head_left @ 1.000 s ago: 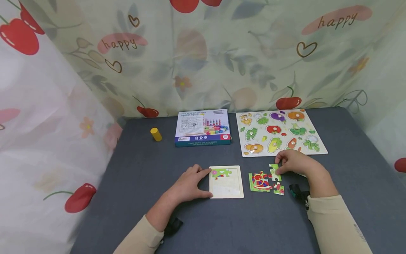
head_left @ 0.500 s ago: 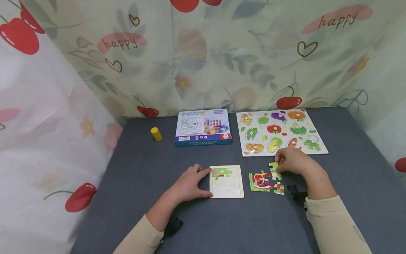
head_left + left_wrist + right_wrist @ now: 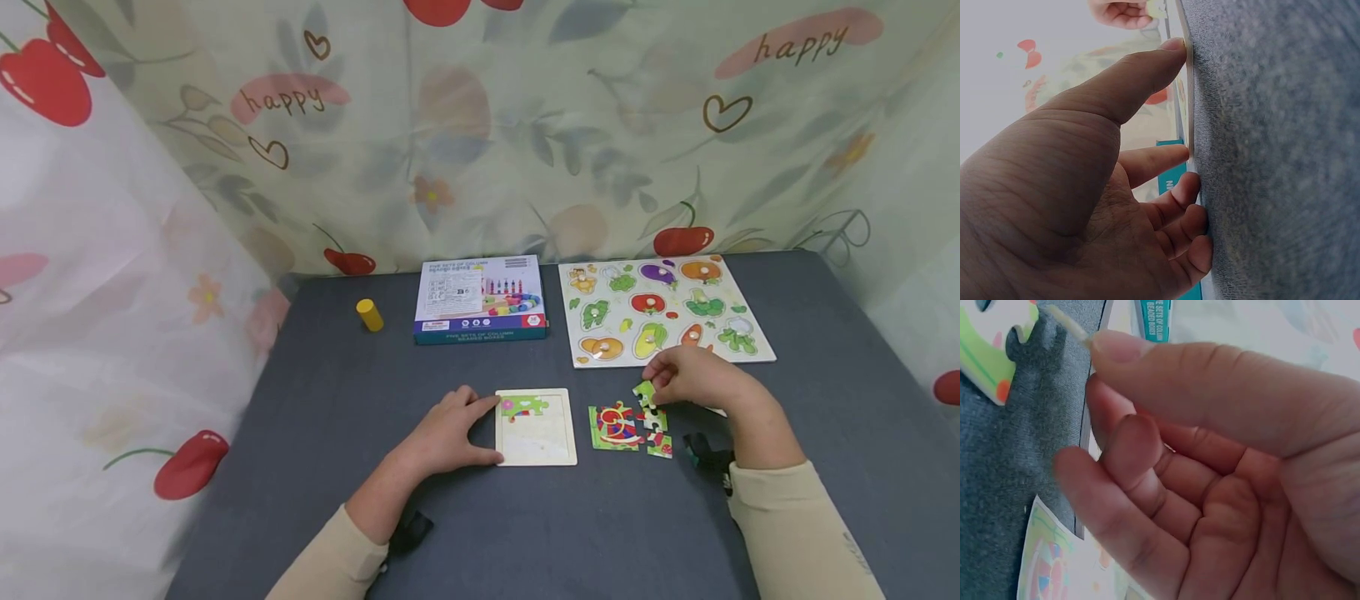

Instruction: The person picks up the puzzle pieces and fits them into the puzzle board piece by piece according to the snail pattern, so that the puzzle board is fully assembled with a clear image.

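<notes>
A square puzzle tray (image 3: 536, 446) lies in the middle, with a joined green strip of puzzle pieces (image 3: 525, 406) along its upper left. My left hand (image 3: 452, 433) touches the tray's left edge with its thumb (image 3: 1154, 67) and extended index finger, spread apart. My right hand (image 3: 697, 382) pinches a green puzzle piece (image 3: 644, 392), tilted up; its thin edge shows by the thumb in the right wrist view. Just below it lie a second green piece (image 3: 655, 419) and a corner piece (image 3: 660, 446). Left of these is a red and blue picture section (image 3: 615, 427).
A vegetable peg board (image 3: 630, 325) lies behind my right hand. Beside it is a beads box (image 3: 480, 300), and a yellow cylinder (image 3: 369, 315) stands further left. Another printed card or board (image 3: 1047, 569) shows near the right hand. Patterned cloth (image 3: 495, 142) hangs behind the table.
My right hand has lifted and tilted the green piece, shifting slightly left and away from the piece below. The left hand and tray stay put.
</notes>
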Demonstrator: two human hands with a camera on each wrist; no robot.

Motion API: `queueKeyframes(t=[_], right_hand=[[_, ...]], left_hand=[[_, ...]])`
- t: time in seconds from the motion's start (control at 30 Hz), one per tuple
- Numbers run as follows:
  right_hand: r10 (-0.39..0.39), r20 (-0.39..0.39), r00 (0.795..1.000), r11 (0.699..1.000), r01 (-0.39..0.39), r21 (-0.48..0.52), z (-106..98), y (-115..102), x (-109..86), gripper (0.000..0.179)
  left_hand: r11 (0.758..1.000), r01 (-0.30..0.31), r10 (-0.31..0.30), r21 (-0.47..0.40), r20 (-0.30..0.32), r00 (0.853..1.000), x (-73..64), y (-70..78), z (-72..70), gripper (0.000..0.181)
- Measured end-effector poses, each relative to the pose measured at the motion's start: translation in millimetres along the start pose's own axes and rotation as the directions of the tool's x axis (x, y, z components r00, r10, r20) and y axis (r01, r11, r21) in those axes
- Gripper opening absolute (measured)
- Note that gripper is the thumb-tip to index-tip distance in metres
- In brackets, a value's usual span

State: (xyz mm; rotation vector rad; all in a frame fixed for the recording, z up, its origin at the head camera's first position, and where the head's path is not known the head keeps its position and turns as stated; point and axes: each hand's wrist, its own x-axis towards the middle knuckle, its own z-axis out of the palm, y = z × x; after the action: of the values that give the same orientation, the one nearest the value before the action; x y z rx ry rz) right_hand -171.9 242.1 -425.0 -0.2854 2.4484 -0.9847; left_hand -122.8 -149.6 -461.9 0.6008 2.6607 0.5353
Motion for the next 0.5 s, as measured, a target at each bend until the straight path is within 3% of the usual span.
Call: queueKeyframes(t=[0.23,0.5], right_hand=[[-0.038,-0.053,0.998,0.999,0.038,0.003,-9,-2,-4.9,0.029],[-0.100,-0.142,0.985,0.995,0.102,0.010,-20,-16,-24.8,0.037]], left_hand=[[1.000,0.007,-0.007,-0.004,0.006,1.000,-0.6,0.8,-0.4,0.089],[1.000,0.010,-0.010,-0.004,0.008,1.000,-0.4,0.9,-1.1,0.089]])
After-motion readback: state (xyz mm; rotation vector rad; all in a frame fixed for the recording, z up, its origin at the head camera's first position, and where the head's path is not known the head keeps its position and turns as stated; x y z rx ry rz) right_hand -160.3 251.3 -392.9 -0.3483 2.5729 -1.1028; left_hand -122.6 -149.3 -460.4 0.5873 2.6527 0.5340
